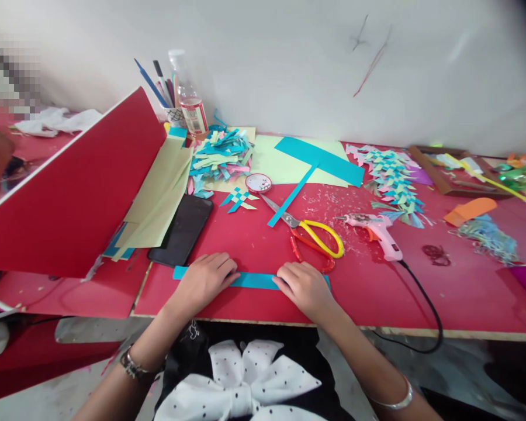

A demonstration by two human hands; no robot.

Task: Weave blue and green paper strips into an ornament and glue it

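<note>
A blue paper strip (256,280) lies lengthwise along the table's front edge. My left hand (208,279) rests on its left part, fingers bent together and the thumb against the paper. On the right part, my right hand (305,290) grips it in much the same way, with its fingertips curled under and partly hidden. Both ends of the strip show past my hands. Beyond my right hand lie scissors (319,234) with red and yellow handles, their blades under a narrow blue strip (294,194). A black phone (182,230) is beside my left hand.
A pink glue gun (377,231) with a black cable lies at right. Behind are cut paper pieces (221,155), a wide blue sheet (319,159), a woven paper piece (390,175) and a bottle (193,108). A red board (92,193) slants up at left.
</note>
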